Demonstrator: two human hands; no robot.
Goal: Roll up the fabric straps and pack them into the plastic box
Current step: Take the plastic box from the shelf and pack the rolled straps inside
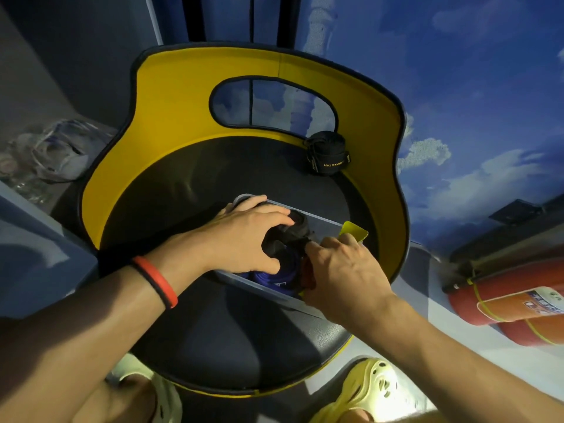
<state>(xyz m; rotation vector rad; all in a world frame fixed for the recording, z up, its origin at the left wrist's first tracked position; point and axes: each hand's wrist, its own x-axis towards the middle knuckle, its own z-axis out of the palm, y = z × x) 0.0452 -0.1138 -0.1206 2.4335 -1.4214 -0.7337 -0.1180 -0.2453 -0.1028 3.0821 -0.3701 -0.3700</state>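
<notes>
A clear plastic box (323, 222) with a yellow clasp (354, 231) stands on the black seat of a yellow-backed chair (183, 117). My left hand (247, 236) grips a rolled black fabric strap (290, 236) over the box. My right hand (341, 270) pinches the same roll from the right side. Under it, inside the box, lie a blue rolled strap (274, 277) and something red, mostly hidden. Another rolled black strap (328, 155) with yellow lettering sits at the back of the seat, against the backrest.
Crumpled clear plastic bags (52, 151) lie on a ledge at the left. Two red fire extinguishers (512, 303) lie on the floor at the right. My feet in pale yellow clogs (369, 389) stand below the chair's front edge.
</notes>
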